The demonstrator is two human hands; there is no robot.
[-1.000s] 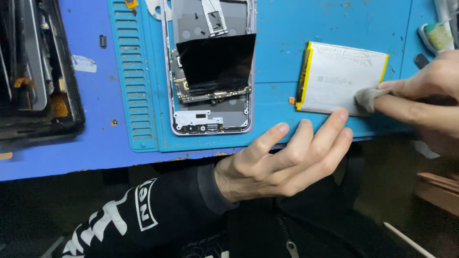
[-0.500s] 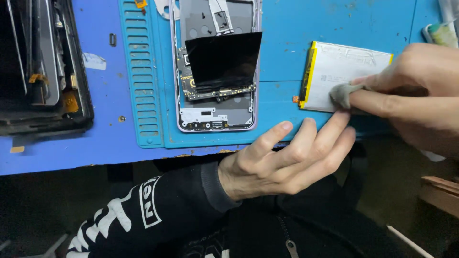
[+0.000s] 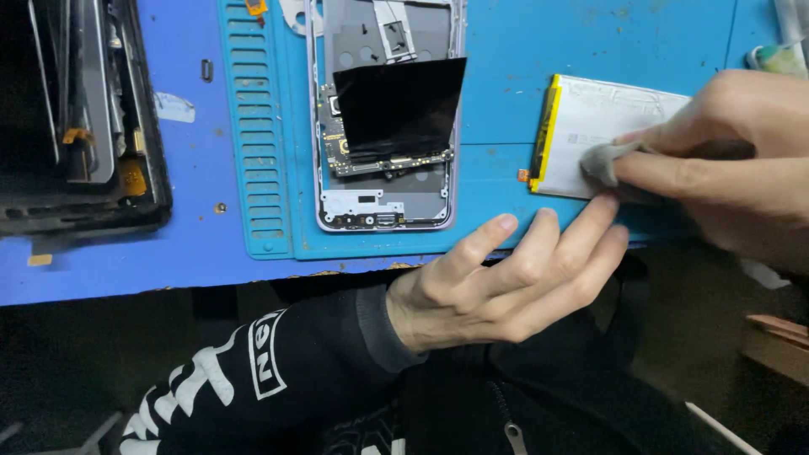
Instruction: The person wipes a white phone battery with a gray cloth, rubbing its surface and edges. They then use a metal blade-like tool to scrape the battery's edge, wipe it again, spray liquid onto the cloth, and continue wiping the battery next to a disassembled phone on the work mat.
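A flat white phone battery (image 3: pixel 597 122) with a yellow left edge lies on the blue work mat (image 3: pixel 506 101). My right hand (image 3: pixel 725 168) pinches a small grey wad of cloth (image 3: pixel 603 162) and presses it on the battery's lower part. My left hand (image 3: pixel 506 282) rests at the mat's near edge, fingers spread, fingertips touching the mat just below the battery and holding nothing. To the left lies an opened phone body (image 3: pixel 383 126) with its circuit board bare and a black sheet over the middle.
A dark tray (image 3: pixel 76 118) with a dismantled screen and parts sits at the far left on the blue table. The mat's ribbed strip (image 3: pixel 253 135) runs beside the phone. A small pale object (image 3: pixel 779 59) lies at the top right.
My right hand has slid the grey cloth leftward across the battery. My left hand has stayed at the mat's edge.
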